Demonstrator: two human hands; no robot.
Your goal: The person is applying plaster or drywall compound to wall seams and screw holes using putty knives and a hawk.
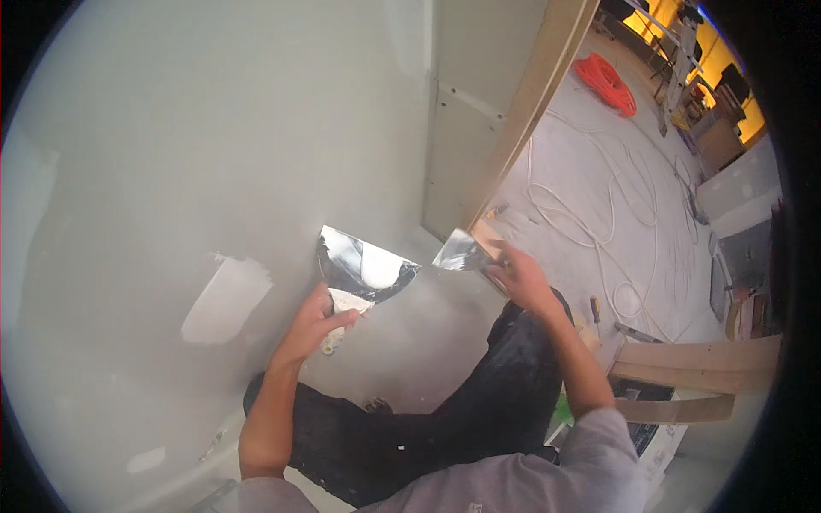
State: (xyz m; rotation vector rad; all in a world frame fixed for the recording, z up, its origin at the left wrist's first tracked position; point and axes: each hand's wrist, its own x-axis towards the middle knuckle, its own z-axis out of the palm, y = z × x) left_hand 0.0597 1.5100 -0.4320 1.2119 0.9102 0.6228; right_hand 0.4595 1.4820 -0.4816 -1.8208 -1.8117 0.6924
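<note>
My left hand is closed round the pale, smeared handle of a wide putty knife. A lump of white filler lies on its broad metal blade. To the right, a narrower putty knife is gripped in my right hand, its shiny blade pointing left toward the wide one. The two blades are a short gap apart. Beside my left hand, a whitish patch of filler shows on the grey-green plasterboard wall.
A wooden-edged wall end rises at centre right. Beyond it, white cable and a coil of orange hose lie on the dusty floor. Wooden boards lie by my right arm; a stepladder stands far right.
</note>
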